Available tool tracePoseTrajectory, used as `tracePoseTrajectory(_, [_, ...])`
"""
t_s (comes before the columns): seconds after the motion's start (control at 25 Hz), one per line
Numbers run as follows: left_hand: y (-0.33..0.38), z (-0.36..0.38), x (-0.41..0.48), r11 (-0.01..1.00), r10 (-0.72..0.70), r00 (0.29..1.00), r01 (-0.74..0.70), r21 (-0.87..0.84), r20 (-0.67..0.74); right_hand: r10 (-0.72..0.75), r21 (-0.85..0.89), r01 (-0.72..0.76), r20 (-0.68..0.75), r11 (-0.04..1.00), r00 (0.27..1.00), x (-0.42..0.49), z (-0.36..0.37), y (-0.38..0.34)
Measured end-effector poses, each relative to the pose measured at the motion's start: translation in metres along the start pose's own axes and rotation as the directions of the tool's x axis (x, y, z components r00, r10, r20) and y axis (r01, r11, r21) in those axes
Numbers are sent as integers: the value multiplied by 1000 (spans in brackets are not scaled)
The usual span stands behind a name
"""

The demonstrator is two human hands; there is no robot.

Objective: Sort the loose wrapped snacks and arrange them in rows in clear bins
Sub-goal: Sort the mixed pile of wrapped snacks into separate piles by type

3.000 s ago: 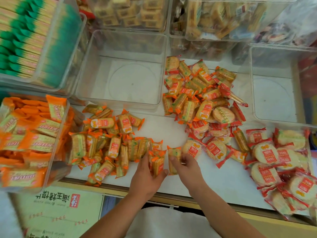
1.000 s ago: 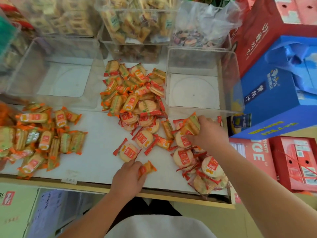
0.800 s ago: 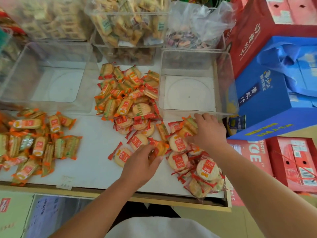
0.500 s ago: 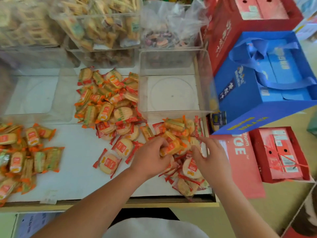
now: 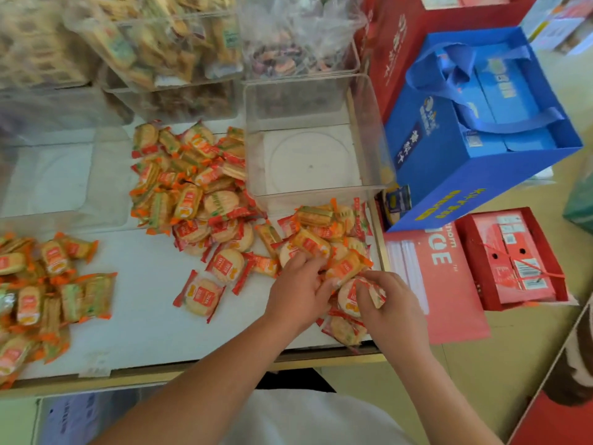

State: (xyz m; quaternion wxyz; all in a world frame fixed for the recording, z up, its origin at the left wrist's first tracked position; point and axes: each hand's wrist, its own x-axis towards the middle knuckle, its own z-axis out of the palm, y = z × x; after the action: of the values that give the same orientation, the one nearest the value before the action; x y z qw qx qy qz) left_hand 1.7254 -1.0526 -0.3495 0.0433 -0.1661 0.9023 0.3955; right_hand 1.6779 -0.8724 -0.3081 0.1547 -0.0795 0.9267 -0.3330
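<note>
Red-and-white wrapper in the right hand (image 5: 393, 311): the fingers are curled round a round cracker (image 5: 348, 300), holding it just above the right-hand heap (image 5: 337, 232) at the near right corner of the counter (image 5: 144, 319). The left hand (image 5: 298, 284) is right beside it, almost touching, with its fingers bent down into the same heap and the thumb tucked against an orange pack (image 5: 345, 268). That looks like a pinch, not a flat push. The orange pack is oblong and its long axis runs from near-left up to far-right, while the round cracker has no long axis to speak of. The relation that matters is that the clear bin (image 5: 305, 197) stands straight beyond the heap, its front wall touching or just behind the farthest packs, with nothing inside it. From the left hand it lies dead ahead, and from the right hand it is ahead and a little left. Both hands are near, but the right one carries the round cracker, so I judge it goes first, lifting over the heap and the front wall. A blue gift bag (image 5: 481, 139) sits just beside the bin's right wall, so there is little room on that side. The middle heap (image 5: 192, 194) waits to the left.
</note>
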Motion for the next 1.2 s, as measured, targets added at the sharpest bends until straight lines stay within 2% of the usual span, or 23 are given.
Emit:
tracePoseTrajectory(0.08, [-22,-18,-31,989,-58,997,50,-138,-56,-73,13,73,-2,997,997,-6,10,-18])
tracePoseTrajectory(0.16, [-60,-36,-63,961,-205,968,171,-219,-144,-160,52,156,79,986,984,-14,32,-38])
tracePoseTrajectory(0.28, [-139,-65,-89,896,-443,845,428,-119,-300,-259,55,255,302,965,917,-17,75,-65])
tracePoseTrajectory(0.36, [-176,-84,-86,827,-544,802,563,5,-248,-297,-56,350,414,935,860,-7,106,-78])
tracePoseTrajectory(0.44, [-189,-92,-75,808,-574,804,587,55,-154,-320,-144,437,491,888,810,8,135,-89])
tracePoseTrajectory(0.52, [-189,-91,-70,816,-555,822,568,105,-129,-351,-193,502,509,843,786,24,161,-98])
tracePoseTrajectory(0.64, [-195,-94,-78,791,-597,796,605,94,-100,-380,-325,546,452,772,807,45,195,-113])
tracePoseTrajectory(0.76, [-206,-118,-97,785,-618,785,614,-81,-33,-293,-495,442,351,748,889,55,214,-135])
tracePoseTrajectory(0.88, [-217,-149,-111,770,-614,788,590,-245,-32,-172,-609,350,332,712,928,54,224,-156])
tracePoseTrajectory(0.96, [-222,-169,-115,756,-609,792,562,-337,-47,-127,-579,307,330,755,936,48,228,-164])
tracePoseTrajectory(1.04, [-223,-186,-115,735,-590,807,522,-433,-30,-150,-497,296,313,815,938,39,230,-168])
tracePoseTrajectory(1.12, [-223,-201,-115,704,-546,838,455,-545,-7,-154,-277,236,288,932,945,26,225,-178])
tracePoseTrajectory(1.2, [-221,-216,-114,696,-482,876,378,-611,-6,-56,49,41,368,998,928,6,220,-203])
